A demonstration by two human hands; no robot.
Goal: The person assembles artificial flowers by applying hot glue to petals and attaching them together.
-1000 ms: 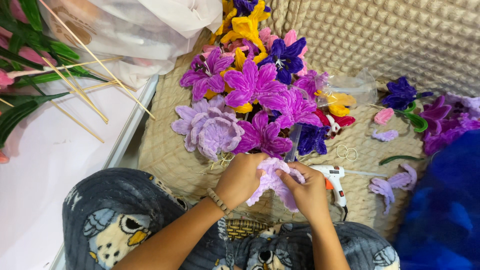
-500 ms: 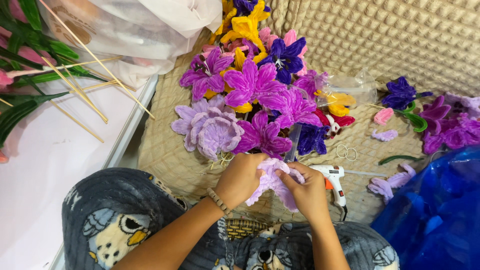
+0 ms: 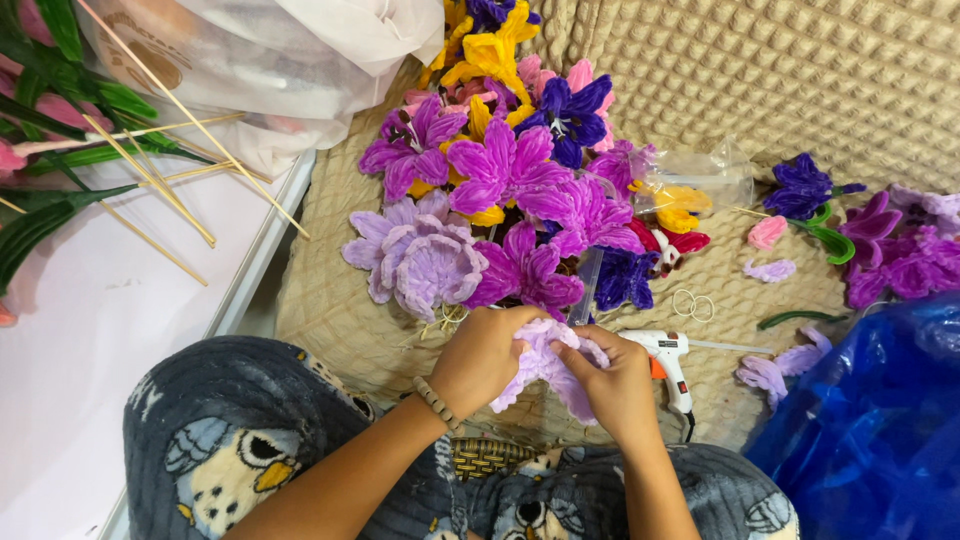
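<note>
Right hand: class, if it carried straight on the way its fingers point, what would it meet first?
The right hand points up-left into the pale lilac flower it already grips, with the left hand just beyond.

We have a single view, from a camera worn on the head, looking almost straight down past our lap. It sits close: our forearms enter from the bottom edge, and the left hand (image 3: 480, 358) and right hand (image 3: 618, 385) lie low in the middle. The top edge reaches a quilted beige mat (image 3: 800, 80).
</note>
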